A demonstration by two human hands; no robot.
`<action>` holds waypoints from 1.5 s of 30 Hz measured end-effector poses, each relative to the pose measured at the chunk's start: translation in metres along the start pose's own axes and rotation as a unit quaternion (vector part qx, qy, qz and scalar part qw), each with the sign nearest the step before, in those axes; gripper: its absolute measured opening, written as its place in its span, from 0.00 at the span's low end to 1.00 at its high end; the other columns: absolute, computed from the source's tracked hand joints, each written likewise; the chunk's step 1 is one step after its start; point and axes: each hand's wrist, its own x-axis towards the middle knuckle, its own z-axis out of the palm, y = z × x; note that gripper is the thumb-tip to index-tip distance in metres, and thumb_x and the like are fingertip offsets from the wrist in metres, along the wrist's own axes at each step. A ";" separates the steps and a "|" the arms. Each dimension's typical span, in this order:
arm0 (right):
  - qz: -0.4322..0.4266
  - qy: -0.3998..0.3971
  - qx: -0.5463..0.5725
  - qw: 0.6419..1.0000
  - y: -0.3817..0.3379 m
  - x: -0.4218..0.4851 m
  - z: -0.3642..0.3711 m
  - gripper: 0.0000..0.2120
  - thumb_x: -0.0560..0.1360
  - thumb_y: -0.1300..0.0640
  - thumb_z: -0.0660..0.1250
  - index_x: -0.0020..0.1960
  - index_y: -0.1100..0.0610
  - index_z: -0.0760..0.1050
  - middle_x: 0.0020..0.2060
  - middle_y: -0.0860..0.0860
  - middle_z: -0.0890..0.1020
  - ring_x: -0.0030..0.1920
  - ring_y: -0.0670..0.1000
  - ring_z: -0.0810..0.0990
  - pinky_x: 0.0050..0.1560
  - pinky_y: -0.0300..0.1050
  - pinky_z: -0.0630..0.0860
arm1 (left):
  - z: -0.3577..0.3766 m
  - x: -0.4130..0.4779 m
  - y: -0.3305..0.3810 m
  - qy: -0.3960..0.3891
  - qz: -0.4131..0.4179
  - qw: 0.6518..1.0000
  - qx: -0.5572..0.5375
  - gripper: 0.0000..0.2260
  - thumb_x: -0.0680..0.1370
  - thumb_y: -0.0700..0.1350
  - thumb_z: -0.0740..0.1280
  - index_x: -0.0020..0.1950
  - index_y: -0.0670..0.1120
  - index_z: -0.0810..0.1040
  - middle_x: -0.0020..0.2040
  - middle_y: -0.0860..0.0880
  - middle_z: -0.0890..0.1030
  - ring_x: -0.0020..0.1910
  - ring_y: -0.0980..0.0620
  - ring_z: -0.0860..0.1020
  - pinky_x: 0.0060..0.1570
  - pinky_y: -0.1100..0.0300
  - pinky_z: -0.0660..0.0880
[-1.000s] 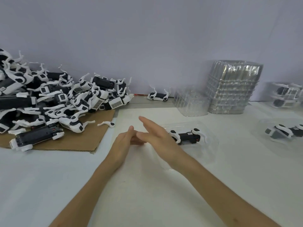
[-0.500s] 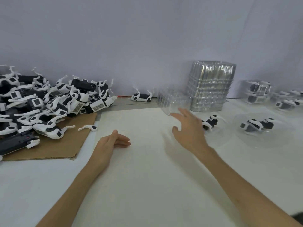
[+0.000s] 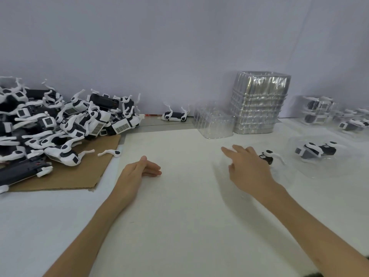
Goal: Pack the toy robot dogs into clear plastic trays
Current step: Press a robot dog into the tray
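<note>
In front of the tall stack of clear trays (image 3: pixel 259 102), a black-and-white toy robot dog (image 3: pixel 268 156) lies in a thin, glossy tray (image 3: pixel 283 172). Its long axis runs left to right, and its left end is hidden behind the right hand (image 3: pixel 248 169), so its facing cannot be told. That hand is spread, grasping nothing; the left hand (image 3: pixel 139 170) lies flat and released on the matte white bench (image 3: pixel 179 216), left of the stack, with open bench between the hands up to the ragged cardboard (image 3: pixel 65 176) under the tangled pile of dogs (image 3: pixel 60 124).

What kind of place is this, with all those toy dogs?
Probably a toy factory's packing bench: a heap of loose toy robot dogs on cardboard, a stack of clear plastic trays, and packed dogs at right.
</note>
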 end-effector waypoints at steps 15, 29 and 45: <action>0.173 -0.018 0.545 0.820 0.040 -0.014 0.022 0.27 0.81 0.60 0.66 0.79 0.55 0.62 0.76 0.46 0.67 0.74 0.45 0.65 0.73 0.43 0.62 | -0.001 0.001 -0.004 -0.006 -0.003 1.000 -0.006 0.25 0.87 0.50 0.52 0.46 0.40 0.85 0.43 0.44 0.87 0.47 0.47 0.85 0.60 0.55 0.74; 0.319 0.082 0.525 0.785 0.128 0.029 0.022 0.12 0.80 0.66 0.62 0.61 0.61 0.77 0.60 0.63 0.81 0.48 0.58 0.79 0.45 0.46 0.73 | 0.000 0.003 -0.006 -0.003 -0.004 1.000 -0.001 0.25 0.87 0.50 0.52 0.46 0.41 0.85 0.43 0.45 0.87 0.46 0.49 0.85 0.56 0.59 0.73; -0.001 0.013 0.010 1.000 -0.017 0.206 0.031 0.32 0.76 0.45 0.68 0.74 0.57 0.64 0.69 0.57 0.73 0.69 0.60 0.71 0.67 0.57 0.67 | -0.001 0.001 -0.010 -0.002 -0.003 1.000 0.020 0.23 0.87 0.50 0.53 0.46 0.46 0.85 0.43 0.49 0.87 0.48 0.53 0.85 0.58 0.57 0.74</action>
